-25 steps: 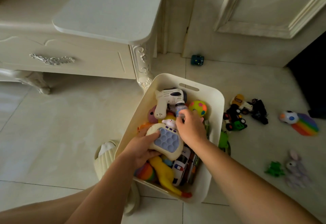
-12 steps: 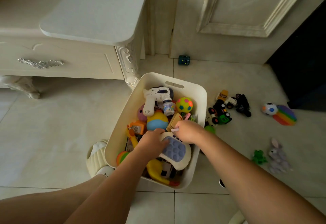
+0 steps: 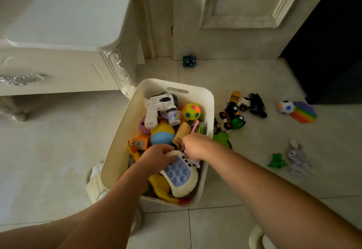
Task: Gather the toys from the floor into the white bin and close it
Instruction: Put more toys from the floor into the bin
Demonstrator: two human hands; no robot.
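Note:
The white bin point(image 3: 127, 131) stands on the tiled floor, full of toys: a white toy gun point(image 3: 158, 105), a spotted ball point(image 3: 191, 111), a blue-and-yellow egg point(image 3: 162, 133). A cream pop-it game console point(image 3: 181, 174) lies on top at the near end. My left hand point(image 3: 156, 157) grips its upper left edge. My right hand point(image 3: 195, 146) holds its top right, fingers curled down into the bin. Toy cars point(image 3: 235, 111), a white ball point(image 3: 286, 107), a rainbow pop-it point(image 3: 304, 112), a green frog point(image 3: 277, 160) and a grey bunny point(image 3: 297, 158) lie on the floor to the right.
A cream dresser point(image 3: 58, 33) stands at the back left, its carved leg touching the bin's far corner. A small teal cube toy point(image 3: 189, 61) sits by the door frame. A dark opening is at the far right. My slippered foot point(image 3: 96, 182) is beside the bin's left.
Both hands have brought the game console from the bin's middle down to its near end and pushed it lower among the toys. The camera has shifted slightly.

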